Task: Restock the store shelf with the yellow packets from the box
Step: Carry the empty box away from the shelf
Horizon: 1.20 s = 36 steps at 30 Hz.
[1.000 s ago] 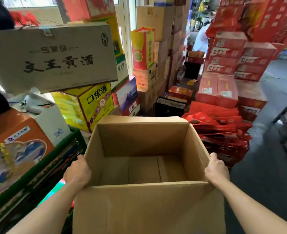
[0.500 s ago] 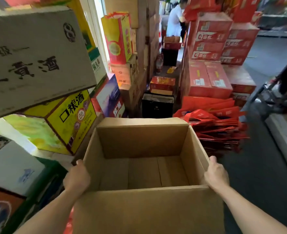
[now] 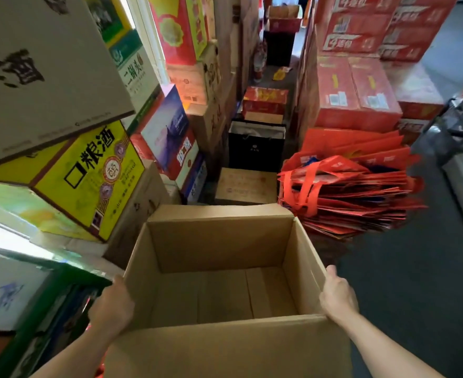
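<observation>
A large open cardboard box fills the lower middle of the head view, carried in front of me. Its inside is bare brown cardboard; no yellow packets show in it. My left hand grips the box's left wall near the rim, fingers hidden on the outside. My right hand grips the right wall, thumb along the top edge. No store shelf is in sight.
Stacked cartons crowd the left, among them a yellow liquor box and a grey one. Ahead lie a brown carton and a black bag. Red bags and red cartons stand right. Grey floor lies right.
I have carried the box forward along the aisle. The cartons on the left and the red bags have come closer. Both hands keep the same grip.
</observation>
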{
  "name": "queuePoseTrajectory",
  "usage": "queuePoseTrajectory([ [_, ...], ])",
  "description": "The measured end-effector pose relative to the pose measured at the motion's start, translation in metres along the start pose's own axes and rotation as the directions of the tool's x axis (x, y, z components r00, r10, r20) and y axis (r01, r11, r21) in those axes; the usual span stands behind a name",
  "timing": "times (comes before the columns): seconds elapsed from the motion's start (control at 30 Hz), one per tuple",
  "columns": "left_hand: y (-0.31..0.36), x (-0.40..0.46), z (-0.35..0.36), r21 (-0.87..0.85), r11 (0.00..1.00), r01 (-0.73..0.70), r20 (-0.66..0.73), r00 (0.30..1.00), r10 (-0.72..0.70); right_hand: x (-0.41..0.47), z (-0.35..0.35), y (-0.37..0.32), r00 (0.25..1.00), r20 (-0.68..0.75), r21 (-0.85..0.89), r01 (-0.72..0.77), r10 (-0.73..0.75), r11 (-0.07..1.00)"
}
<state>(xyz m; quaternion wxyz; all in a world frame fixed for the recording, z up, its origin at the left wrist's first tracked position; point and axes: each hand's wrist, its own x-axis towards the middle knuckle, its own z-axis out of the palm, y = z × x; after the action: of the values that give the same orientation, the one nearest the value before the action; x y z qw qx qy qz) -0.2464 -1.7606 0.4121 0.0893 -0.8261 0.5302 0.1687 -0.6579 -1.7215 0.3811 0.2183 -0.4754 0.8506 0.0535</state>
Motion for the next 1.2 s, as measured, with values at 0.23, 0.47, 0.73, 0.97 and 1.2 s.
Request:
queuePoseTrajectory([
  [0.23,0.0,0.0,0.04,0.059,0.998,0.027,0.08,0.996,-0.032,0.012,0.04,0.022,0.997,0.075,-0.034,-0.007,0.01,0.999],
  [0.47,0.027,0.018,0.09,0.118,0.99,-0.081,0.174,0.983,0.059,0.022,0.069,0.057,0.981,0.124,-0.094,-0.138,0.149,0.986],
  [0.73,0.095,0.059,0.155,0.09,0.981,-0.172,0.226,0.963,0.148,0.051,0.107,0.099,0.943,0.113,-0.115,-0.301,0.314,0.947],
  [0.97,0.138,0.11,0.232,0.059,0.975,-0.216,0.268,0.944,0.193,0.106,0.153,0.119,0.912,0.114,-0.104,-0.383,0.394,0.918],
  [1.2,0.153,0.156,0.328,0.046,0.97,-0.237,0.226,0.949,0.221,0.171,0.236,0.127,0.886,0.122,-0.042,-0.447,0.448,0.894],
])
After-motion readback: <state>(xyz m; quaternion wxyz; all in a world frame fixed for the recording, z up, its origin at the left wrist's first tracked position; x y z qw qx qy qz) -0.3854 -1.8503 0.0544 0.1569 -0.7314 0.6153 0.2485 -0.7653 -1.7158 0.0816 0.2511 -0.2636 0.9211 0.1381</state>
